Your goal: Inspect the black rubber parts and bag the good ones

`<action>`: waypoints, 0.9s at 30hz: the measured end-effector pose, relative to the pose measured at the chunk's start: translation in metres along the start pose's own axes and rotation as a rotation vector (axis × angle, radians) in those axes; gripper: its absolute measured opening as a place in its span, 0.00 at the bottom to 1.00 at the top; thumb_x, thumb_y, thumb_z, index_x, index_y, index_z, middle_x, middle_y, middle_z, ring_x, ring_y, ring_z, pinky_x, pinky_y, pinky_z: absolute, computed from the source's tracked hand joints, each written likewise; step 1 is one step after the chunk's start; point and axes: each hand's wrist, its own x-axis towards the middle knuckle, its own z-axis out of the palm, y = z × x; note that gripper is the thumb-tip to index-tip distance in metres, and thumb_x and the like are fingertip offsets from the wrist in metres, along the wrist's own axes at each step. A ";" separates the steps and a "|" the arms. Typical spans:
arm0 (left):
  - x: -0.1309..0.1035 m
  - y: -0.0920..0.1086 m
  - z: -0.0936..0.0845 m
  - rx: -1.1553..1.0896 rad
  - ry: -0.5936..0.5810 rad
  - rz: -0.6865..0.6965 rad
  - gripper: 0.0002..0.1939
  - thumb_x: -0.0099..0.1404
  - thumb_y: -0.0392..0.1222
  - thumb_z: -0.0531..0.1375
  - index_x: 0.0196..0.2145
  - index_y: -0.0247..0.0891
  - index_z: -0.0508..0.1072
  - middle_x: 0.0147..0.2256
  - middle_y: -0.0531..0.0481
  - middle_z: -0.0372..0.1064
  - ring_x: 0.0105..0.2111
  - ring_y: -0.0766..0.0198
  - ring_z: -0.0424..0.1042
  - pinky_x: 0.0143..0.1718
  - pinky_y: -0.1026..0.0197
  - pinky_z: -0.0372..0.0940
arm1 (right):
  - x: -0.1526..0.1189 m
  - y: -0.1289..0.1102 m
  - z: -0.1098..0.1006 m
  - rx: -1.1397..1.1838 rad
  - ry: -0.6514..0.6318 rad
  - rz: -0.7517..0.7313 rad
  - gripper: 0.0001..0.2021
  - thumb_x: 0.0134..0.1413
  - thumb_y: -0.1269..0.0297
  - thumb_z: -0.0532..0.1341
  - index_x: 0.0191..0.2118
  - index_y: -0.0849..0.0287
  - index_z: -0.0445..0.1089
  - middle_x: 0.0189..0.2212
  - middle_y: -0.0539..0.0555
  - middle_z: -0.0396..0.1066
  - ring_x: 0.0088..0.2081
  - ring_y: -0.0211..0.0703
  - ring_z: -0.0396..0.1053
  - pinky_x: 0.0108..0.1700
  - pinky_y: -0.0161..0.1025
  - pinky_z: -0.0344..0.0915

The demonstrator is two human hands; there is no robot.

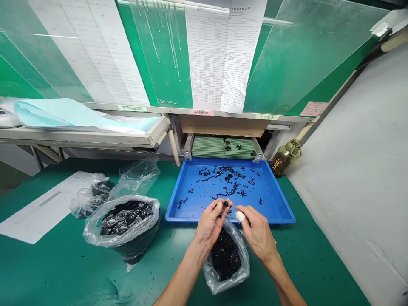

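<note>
My left hand (210, 223) pinches a small black round part (226, 204) over the near edge of the blue tray (277, 216). Close on its right, my right hand (257, 231) grips a thin tool (235, 208) whose tip points at the part; one finger has a white wrap. Below both hands stands an open clear bag (226, 255) of small black pieces. Many black scraps (234, 187) and a few round black parts (228, 177) lie in the tray.
Left of the tray stands a larger open bag of black rings (126, 219). Behind it are a tied bag (92, 197) and a white sheet (38, 208). A green conveyor (213, 146) ends at the tray's back, with a bottle (284, 158) to its right.
</note>
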 end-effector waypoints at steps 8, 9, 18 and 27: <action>-0.003 -0.004 0.005 0.163 0.017 0.033 0.09 0.53 0.40 0.67 0.30 0.33 0.72 0.36 0.46 0.72 0.36 0.66 0.70 0.41 0.65 0.64 | 0.006 0.000 0.008 -0.114 0.050 0.013 0.15 0.61 0.66 0.49 0.48 0.54 0.69 0.34 0.53 0.67 0.33 0.39 0.67 0.37 0.35 0.63; -0.003 -0.004 0.005 0.187 0.017 0.038 0.09 0.54 0.41 0.67 0.30 0.33 0.72 0.34 0.47 0.72 0.34 0.67 0.69 0.39 0.66 0.63 | 0.007 0.000 0.008 -0.111 0.023 0.003 0.16 0.61 0.67 0.48 0.49 0.53 0.69 0.34 0.53 0.66 0.33 0.39 0.67 0.37 0.35 0.63; 0.004 -0.014 -0.007 0.193 0.084 0.021 0.12 0.48 0.43 0.69 0.25 0.33 0.71 0.23 0.54 0.63 0.25 0.71 0.59 0.29 0.67 0.57 | 0.025 0.020 0.012 -0.035 -0.224 -0.041 0.16 0.57 0.68 0.51 0.47 0.51 0.70 0.32 0.51 0.69 0.34 0.40 0.67 0.35 0.35 0.62; 0.001 -0.024 -0.023 -0.015 0.198 -0.105 0.13 0.47 0.41 0.69 0.24 0.31 0.69 0.23 0.50 0.65 0.22 0.69 0.63 0.25 0.65 0.55 | 0.019 0.029 0.039 -0.162 -0.294 -0.151 0.10 0.58 0.66 0.47 0.37 0.52 0.65 0.32 0.51 0.65 0.25 0.38 0.65 0.25 0.34 0.58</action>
